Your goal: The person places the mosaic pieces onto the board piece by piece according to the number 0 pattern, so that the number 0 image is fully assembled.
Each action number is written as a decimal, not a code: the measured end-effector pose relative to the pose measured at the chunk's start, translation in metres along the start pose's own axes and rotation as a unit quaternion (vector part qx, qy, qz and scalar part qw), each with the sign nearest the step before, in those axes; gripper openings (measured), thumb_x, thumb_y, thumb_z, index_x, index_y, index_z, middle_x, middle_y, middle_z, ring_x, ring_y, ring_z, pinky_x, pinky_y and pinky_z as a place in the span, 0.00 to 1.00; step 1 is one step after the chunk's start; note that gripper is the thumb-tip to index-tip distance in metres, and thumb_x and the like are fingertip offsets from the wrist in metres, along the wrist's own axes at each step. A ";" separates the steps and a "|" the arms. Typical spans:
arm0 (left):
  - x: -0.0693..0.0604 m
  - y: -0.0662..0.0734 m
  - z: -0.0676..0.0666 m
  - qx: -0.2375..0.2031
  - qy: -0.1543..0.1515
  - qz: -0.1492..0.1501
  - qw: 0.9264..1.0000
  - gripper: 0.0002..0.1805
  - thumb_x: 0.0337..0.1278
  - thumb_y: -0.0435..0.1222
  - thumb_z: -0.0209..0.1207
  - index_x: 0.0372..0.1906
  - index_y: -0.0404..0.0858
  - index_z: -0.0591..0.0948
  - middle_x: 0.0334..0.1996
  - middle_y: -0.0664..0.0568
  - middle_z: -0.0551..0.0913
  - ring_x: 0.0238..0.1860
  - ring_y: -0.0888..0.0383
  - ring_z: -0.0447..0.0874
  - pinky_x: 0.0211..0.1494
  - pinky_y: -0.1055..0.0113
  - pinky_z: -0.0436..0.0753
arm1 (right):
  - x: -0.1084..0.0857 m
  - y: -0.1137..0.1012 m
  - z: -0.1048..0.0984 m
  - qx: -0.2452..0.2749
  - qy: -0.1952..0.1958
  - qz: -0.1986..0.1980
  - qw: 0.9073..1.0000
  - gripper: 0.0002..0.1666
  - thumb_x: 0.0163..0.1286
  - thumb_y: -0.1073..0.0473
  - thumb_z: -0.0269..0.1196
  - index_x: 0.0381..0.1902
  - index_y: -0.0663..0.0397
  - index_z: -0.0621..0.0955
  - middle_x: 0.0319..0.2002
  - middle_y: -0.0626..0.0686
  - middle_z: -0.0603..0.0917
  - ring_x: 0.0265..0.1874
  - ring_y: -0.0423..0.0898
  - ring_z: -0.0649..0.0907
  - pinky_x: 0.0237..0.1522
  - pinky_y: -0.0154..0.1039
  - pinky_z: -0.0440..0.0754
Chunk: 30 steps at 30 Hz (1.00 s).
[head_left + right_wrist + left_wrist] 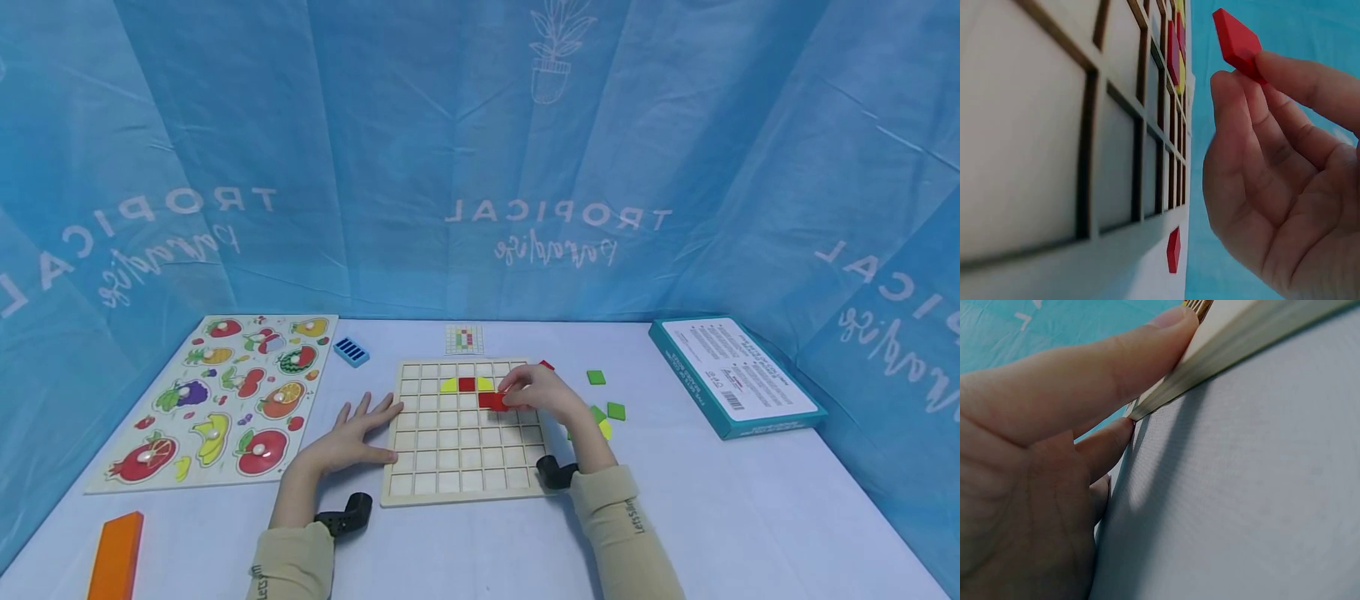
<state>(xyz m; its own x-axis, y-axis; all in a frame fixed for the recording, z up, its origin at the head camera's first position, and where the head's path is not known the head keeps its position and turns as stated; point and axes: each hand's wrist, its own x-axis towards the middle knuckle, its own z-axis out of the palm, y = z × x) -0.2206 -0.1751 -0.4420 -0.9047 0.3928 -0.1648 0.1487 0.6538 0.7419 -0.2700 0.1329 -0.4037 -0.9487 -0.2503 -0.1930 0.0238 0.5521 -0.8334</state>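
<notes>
At my far left the orange block (pixel 116 557) lies on the white-covered bench (pixel 750 517), cut off by the lower edge of my head view. Beyond it I have the fruit puzzle board (pixel 247 358) lying flat, and just past its far right side a small blue slotted block (pixel 352 351).

My left grip (pixel 348 442) is spread wide and holds nothing; its fingertips and thumb touch the left rim of the grid board (pixel 448 459). My left wrist camera shows the thumb (pixel 1116 375) resting along that edge and a finger against its side.

Behind the grid board lies a pattern card (pixel 464 339). In the board's far rows I see a red square (pixel 467 384) between two yellow pieces (pixel 448 385), with another red square (pixel 486 402) one row nearer.

My right grip (pixel 543 392) is narrow, pinching the red tile (pixel 1235 40) between its fingertips over the far right part of the board; my right wrist camera shows the tile tilted and clear of the surface.

Past the board's right edge lie a loose red piece (pixel 1174 250), several green squares (pixel 596 377) and a yellow disc-like piece (pixel 604 429). Farthest right lies the teal box (pixel 738 375).
</notes>
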 end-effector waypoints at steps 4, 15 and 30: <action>0.001 -0.001 0.000 -0.001 0.000 -0.002 1.000 0.48 0.41 0.48 0.66 0.69 0.37 0.59 0.72 0.39 0.47 0.71 0.39 0.25 0.69 0.44 0.25 | 0.000 -0.002 0.006 -0.019 -0.010 -0.007 1.000 0.06 0.56 0.64 0.65 0.33 0.54 0.81 0.30 0.52 0.79 0.30 0.46 0.78 0.31 0.36 0.79; -0.001 0.001 0.000 -0.003 0.001 0.001 1.000 0.48 0.42 0.47 0.66 0.69 0.37 0.59 0.72 0.39 0.47 0.71 0.39 0.26 0.69 0.44 0.25 | -0.001 -0.002 0.013 -0.053 -0.015 -0.021 0.998 0.03 0.55 0.66 0.65 0.29 0.57 0.81 0.26 0.51 0.79 0.26 0.46 0.77 0.30 0.37 0.78; 0.002 -0.004 0.001 -0.011 0.004 0.010 1.000 0.49 0.41 0.50 0.66 0.69 0.36 0.59 0.71 0.38 0.47 0.71 0.39 0.25 0.68 0.44 0.24 | -0.005 -0.003 0.015 -0.084 -0.013 -0.034 0.996 0.04 0.54 0.68 0.66 0.27 0.55 0.82 0.25 0.48 0.80 0.25 0.43 0.75 0.28 0.34 0.76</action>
<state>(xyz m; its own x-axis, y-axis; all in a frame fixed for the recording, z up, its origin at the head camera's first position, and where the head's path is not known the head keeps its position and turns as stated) -0.2227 -0.1765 -0.4463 -0.9046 0.4005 -0.1457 0.1578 0.6322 0.7586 -0.2608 0.1206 -0.4079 -0.9375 -0.3119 -0.1541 -0.0960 0.6577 -0.7471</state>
